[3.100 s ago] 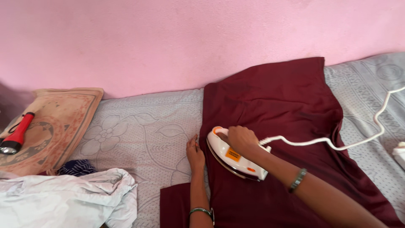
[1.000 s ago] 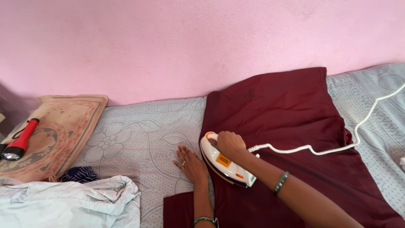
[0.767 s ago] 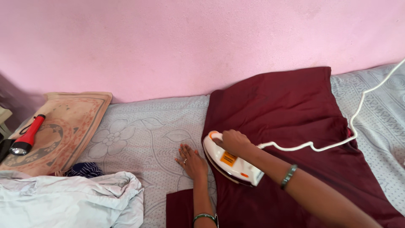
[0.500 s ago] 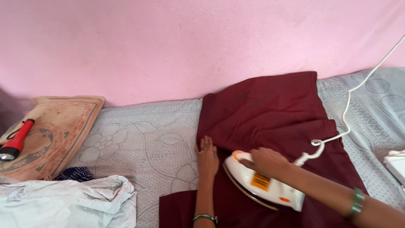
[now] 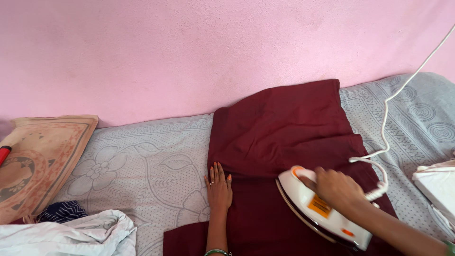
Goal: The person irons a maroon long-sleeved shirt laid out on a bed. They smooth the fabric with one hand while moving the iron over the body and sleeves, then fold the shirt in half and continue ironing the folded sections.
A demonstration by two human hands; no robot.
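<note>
The right hand [image 5: 337,188] closes its grip around the handle of a white electric iron [image 5: 318,214] with orange trim and an orange label on its side. The iron sits soleplate-down on a maroon garment [image 5: 289,137], its nose pointing up and to the left, toward the wall. A white cord [image 5: 386,128] leaves the heel of the iron, loops once just beside the wrist and runs up and off to the right.

The left hand [image 5: 218,184] holds nothing: it lies flat, fingers together and palm down, on the left edge of the garment, where the cloth meets the bed sheet [image 5: 142,161]. It is well apart from the iron, with a bare stretch of maroon cloth between them.

The garment is spread across the bed from the pink wall [image 5: 189,52] down to the lower edge of the view, with a fold line crossing it just above the left hand's fingertips. The step in hand looks like pressing the lower right part of the cloth while the flat hand pins the edge taut. A further stroke would call for a level soleplate, the cord kept from dragging over the cloth, and the left fingers kept out of the iron's path.

To the left lie a patterned beige pillow [image 5: 42,156], a striped dark blue cloth [image 5: 61,211] and a crumpled white garment [image 5: 66,237]. A folded white item [image 5: 438,185] sits at the right edge.
</note>
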